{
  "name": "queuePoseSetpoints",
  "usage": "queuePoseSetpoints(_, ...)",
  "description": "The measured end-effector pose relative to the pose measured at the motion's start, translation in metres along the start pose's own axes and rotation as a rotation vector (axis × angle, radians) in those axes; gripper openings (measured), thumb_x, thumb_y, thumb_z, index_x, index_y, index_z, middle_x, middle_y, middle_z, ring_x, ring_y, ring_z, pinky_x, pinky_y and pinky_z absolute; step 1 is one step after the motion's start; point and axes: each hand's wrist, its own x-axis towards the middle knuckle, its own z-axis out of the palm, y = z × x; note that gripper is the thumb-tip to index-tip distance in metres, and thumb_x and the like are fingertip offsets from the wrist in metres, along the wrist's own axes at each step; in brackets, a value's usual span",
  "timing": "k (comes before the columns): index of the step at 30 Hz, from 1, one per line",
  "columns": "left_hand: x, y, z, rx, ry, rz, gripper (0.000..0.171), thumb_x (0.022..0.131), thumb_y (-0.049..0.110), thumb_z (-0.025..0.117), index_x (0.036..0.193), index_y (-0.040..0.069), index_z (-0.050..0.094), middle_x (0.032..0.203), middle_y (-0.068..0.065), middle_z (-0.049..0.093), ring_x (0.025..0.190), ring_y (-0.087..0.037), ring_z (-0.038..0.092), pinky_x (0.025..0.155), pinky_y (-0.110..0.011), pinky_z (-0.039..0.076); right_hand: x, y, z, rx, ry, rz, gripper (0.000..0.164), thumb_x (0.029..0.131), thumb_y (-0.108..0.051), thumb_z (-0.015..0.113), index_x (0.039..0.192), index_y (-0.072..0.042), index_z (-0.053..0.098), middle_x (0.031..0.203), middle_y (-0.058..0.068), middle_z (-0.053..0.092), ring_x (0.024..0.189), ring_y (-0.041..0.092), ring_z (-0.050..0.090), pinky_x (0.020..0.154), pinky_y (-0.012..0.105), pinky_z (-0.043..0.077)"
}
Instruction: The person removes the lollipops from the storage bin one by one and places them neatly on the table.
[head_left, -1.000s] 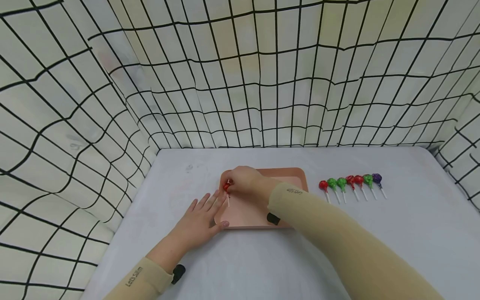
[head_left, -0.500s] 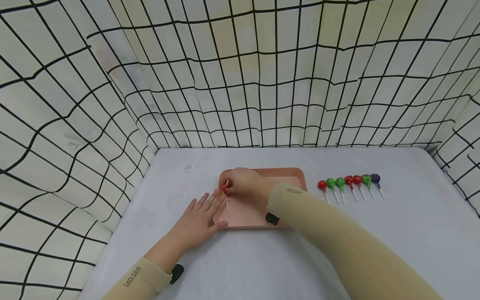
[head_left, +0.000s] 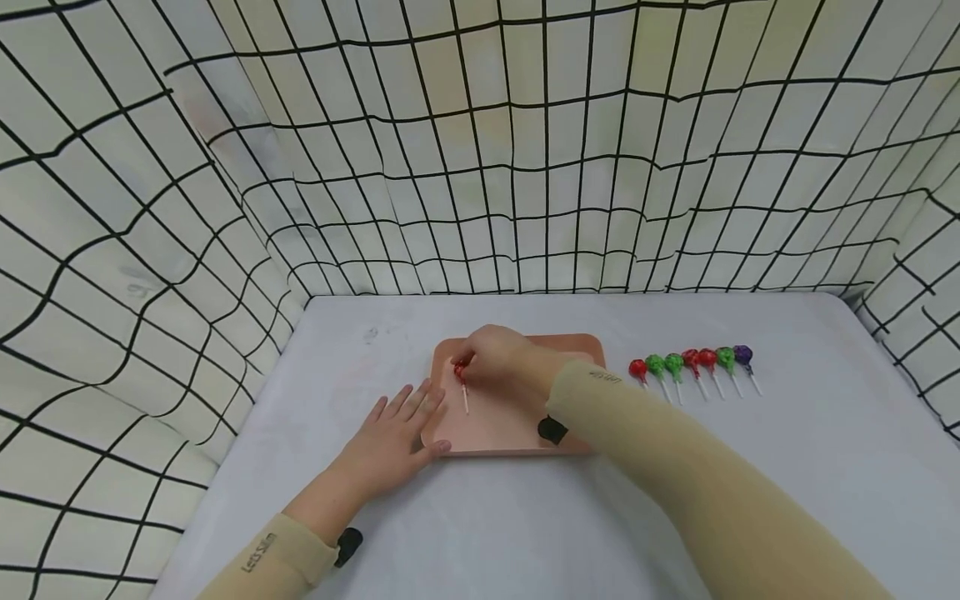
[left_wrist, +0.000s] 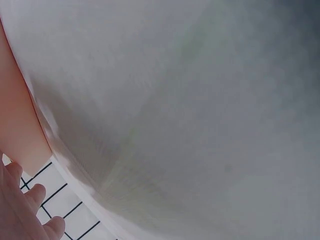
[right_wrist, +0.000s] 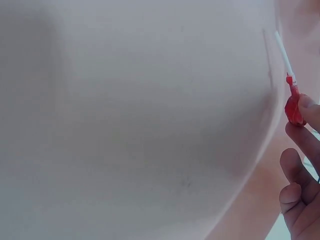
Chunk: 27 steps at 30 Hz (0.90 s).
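In the head view a red lollipop [head_left: 460, 372] is over the left part of a pink tray [head_left: 517, 433]. My right hand [head_left: 491, 354] pinches its wrapped head, and the white stick points toward the tray's near side. The right wrist view shows thumb and forefinger on the red lollipop [right_wrist: 294, 107]; whether it touches the tray cannot be told. My left hand [head_left: 390, 442] rests at the tray's left edge, fingers spread and straight, thumb at the near left corner. Only some of its fingertips [left_wrist: 36, 194] show in the left wrist view.
Right of the tray, several lollipops lie in a row on the white table [head_left: 480, 533]: red [head_left: 637, 369], green [head_left: 656, 365] and purple [head_left: 742, 355] ones among them. A black grid net [head_left: 517, 167] over white walls encloses the table's back and sides.
My right hand has shifted slightly right over the tray with the red lollipop, whose stick now tilts a little more. My left hand stays at the tray's edge. The head view has drifted slightly.
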Motion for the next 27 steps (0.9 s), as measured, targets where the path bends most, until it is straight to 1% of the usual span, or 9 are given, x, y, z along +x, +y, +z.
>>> queuePoseSetpoints(4, -0.001, 0.001, -0.001, 0.008, -0.005, -0.008, 0.082, 0.094, 0.064, 0.049, 0.159, 0.022, 0.022, 0.166, -0.004, 0.015, 0.15, -0.035, 0.016, 0.117, -0.062, 0.014, -0.006, 0.004, -0.007, 0.026, -0.002, 0.013, 0.025, 0.095, -0.024, 0.066, 0.119, -0.022, 0.074, 0.106, -0.011, 0.07, 0.105, 0.01, 0.06, 0.101, 0.029, 0.046)
queuePoseSetpoints(10, -0.001, 0.003, -0.002, 0.009, -0.011, -0.014, 0.081, 0.095, 0.063, 0.051, 0.159, 0.022, 0.023, 0.166, -0.005, 0.015, 0.15, -0.035, 0.016, 0.118, -0.062, 0.013, -0.013, 0.014, -0.014, -0.007, 0.001, -0.03, 0.018, 0.094, -0.021, 0.067, 0.109, -0.023, 0.077, 0.102, -0.012, 0.071, 0.101, 0.008, 0.062, 0.094, 0.027, 0.048)
queuePoseSetpoints(12, -0.001, 0.003, -0.002, 0.01, -0.013, -0.017, 0.081, 0.095, 0.062, 0.051, 0.159, 0.022, 0.023, 0.166, -0.005, 0.015, 0.15, -0.035, 0.015, 0.118, -0.062, 0.013, -0.015, 0.017, -0.016, -0.007, 0.005, -0.03, 0.017, 0.094, -0.021, 0.068, 0.108, -0.024, 0.077, 0.102, -0.013, 0.07, 0.099, 0.007, 0.061, 0.092, 0.026, 0.049)
queuePoseSetpoints(18, 0.001, 0.002, -0.001, 0.016, -0.017, -0.019, 0.082, 0.095, 0.064, 0.05, 0.16, 0.022, 0.021, 0.166, -0.004, 0.014, 0.151, -0.035, 0.015, 0.118, -0.062, 0.013, -0.026, 0.02, -0.025, 0.044, 0.038, 0.014, 0.025, 0.09, -0.022, 0.072, 0.115, -0.022, 0.077, 0.103, -0.012, 0.072, 0.097, 0.007, 0.062, 0.091, 0.027, 0.049)
queuePoseSetpoints(24, 0.0, 0.003, -0.002, 0.02, -0.014, -0.012, 0.083, 0.095, 0.067, 0.045, 0.16, 0.021, 0.021, 0.166, -0.004, 0.015, 0.15, -0.035, 0.016, 0.118, -0.061, 0.014, -0.038, 0.026, -0.033, 0.042, 0.08, -0.02, 0.028, 0.09, -0.021, 0.071, 0.118, -0.02, 0.076, 0.105, -0.012, 0.073, 0.096, 0.005, 0.062, 0.088, 0.024, 0.049)
queuePoseSetpoints(27, 0.0, 0.003, -0.002, 0.019, -0.012, -0.014, 0.083, 0.095, 0.067, 0.046, 0.16, 0.021, 0.021, 0.166, -0.004, 0.015, 0.15, -0.034, 0.015, 0.118, -0.061, 0.013, -0.046, 0.029, -0.038, 0.048, 0.095, -0.042, 0.029, 0.091, -0.02, 0.069, 0.12, -0.018, 0.075, 0.106, -0.01, 0.073, 0.1, 0.009, 0.064, 0.087, 0.026, 0.048)
